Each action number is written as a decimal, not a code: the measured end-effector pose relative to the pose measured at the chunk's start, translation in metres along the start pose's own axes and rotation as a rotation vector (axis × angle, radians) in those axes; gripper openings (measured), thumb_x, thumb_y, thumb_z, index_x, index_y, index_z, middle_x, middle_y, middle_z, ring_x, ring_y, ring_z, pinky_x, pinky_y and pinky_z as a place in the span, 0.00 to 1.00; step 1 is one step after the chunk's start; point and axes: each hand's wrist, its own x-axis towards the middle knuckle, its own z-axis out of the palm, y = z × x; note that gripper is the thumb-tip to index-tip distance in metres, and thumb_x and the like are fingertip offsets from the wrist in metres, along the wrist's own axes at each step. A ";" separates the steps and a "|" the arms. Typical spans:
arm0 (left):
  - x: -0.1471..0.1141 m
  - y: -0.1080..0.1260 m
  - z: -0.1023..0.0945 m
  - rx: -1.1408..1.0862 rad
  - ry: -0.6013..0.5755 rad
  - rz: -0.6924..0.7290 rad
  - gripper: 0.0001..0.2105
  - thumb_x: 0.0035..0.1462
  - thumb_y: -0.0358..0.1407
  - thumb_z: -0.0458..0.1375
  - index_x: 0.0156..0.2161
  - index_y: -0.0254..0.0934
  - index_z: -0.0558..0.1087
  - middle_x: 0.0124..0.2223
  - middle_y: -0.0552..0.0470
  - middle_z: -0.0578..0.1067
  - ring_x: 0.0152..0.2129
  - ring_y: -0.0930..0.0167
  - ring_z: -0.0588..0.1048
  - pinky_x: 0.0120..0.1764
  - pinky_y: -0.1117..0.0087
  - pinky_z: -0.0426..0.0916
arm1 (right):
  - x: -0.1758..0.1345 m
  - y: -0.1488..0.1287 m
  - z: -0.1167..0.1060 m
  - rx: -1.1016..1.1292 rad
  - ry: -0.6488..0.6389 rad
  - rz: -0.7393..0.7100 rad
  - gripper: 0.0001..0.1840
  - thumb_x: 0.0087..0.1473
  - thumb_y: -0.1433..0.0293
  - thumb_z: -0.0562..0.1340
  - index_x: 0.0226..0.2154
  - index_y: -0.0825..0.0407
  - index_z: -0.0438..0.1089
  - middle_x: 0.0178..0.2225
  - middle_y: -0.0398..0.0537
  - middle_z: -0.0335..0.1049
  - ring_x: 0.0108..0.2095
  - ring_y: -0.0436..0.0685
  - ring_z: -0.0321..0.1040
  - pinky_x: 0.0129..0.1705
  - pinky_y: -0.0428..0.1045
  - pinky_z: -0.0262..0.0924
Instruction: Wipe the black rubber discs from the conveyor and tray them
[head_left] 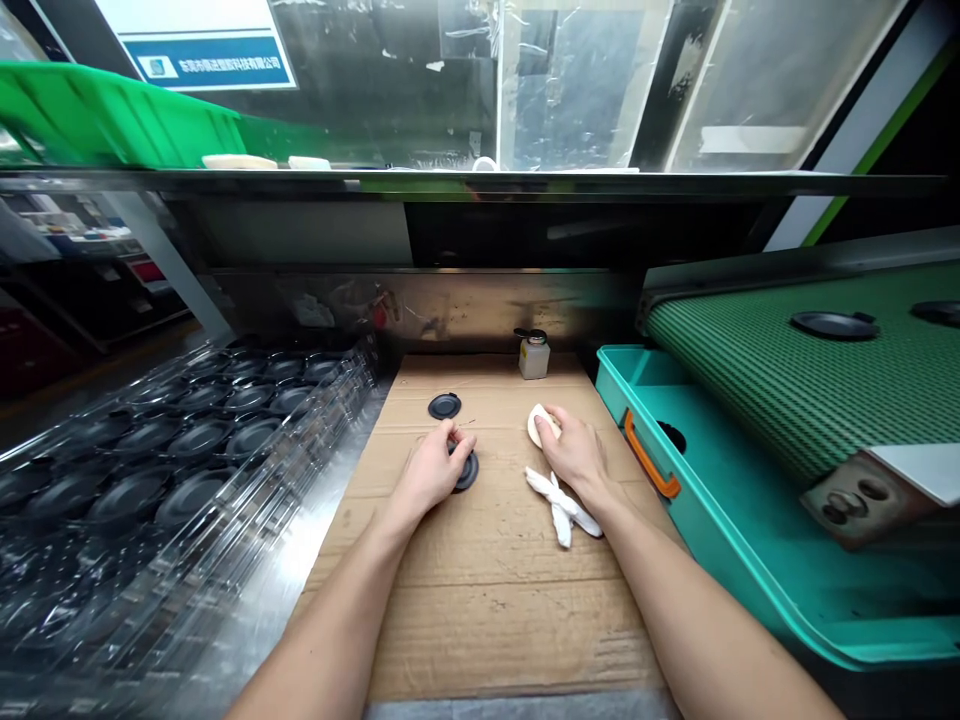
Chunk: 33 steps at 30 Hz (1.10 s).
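Over a sheet of cardboard (480,620), my left hand (431,468) is closed, its thumb and fingers at the upper edge of a black disc (468,473). The fingers hide part of that disc. A second black disc (444,405) with a small tab lies just beyond. My right hand (576,452) grips a white round pad (541,426), tilted on its edge. Below that hand lie crumpled strips of white cloth (561,505), close to the wrist. A small square bottle (534,356) with a dark top stands upright at the far end of the cardboard.
On the left, clear plastic trays (247,480) hold many black discs. A teal bin (757,570) with an orange handle (651,455) stands at the right. Above it runs a green conveyor belt (750,330) carrying a black disc (835,325). A shelf (450,184) with a green basket (112,115) crosses the back.
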 end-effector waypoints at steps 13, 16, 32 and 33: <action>-0.008 -0.002 -0.014 0.499 -0.018 0.035 0.31 0.49 0.48 0.61 0.56 0.36 0.64 0.51 0.39 0.72 0.49 0.55 0.69 0.51 0.59 0.62 | 0.000 -0.001 0.000 -0.044 -0.023 -0.009 0.24 0.62 0.51 0.48 0.54 0.39 0.66 0.41 0.48 0.75 0.42 0.60 0.72 0.39 0.50 0.60; 0.011 -0.002 -0.019 0.502 0.008 0.021 0.29 0.51 0.43 0.59 0.57 0.37 0.62 0.50 0.40 0.74 0.46 0.57 0.72 0.48 0.61 0.65 | 0.001 -0.001 0.000 -0.045 -0.041 -0.005 0.24 0.62 0.52 0.48 0.54 0.40 0.66 0.42 0.48 0.75 0.43 0.60 0.72 0.40 0.49 0.59; 0.094 -0.017 -0.012 0.600 -0.007 -0.022 0.30 0.53 0.46 0.57 0.58 0.32 0.61 0.52 0.35 0.73 0.49 0.56 0.73 0.50 0.60 0.64 | 0.001 -0.003 -0.001 -0.037 -0.044 -0.015 0.23 0.63 0.53 0.47 0.52 0.41 0.66 0.38 0.48 0.76 0.38 0.59 0.72 0.37 0.49 0.57; 0.096 -0.017 -0.014 0.569 -0.024 -0.020 0.30 0.52 0.45 0.58 0.58 0.33 0.61 0.51 0.37 0.74 0.48 0.57 0.73 0.50 0.61 0.65 | 0.000 -0.003 -0.002 -0.037 -0.044 -0.013 0.22 0.63 0.53 0.47 0.52 0.41 0.66 0.38 0.48 0.76 0.38 0.59 0.72 0.37 0.49 0.57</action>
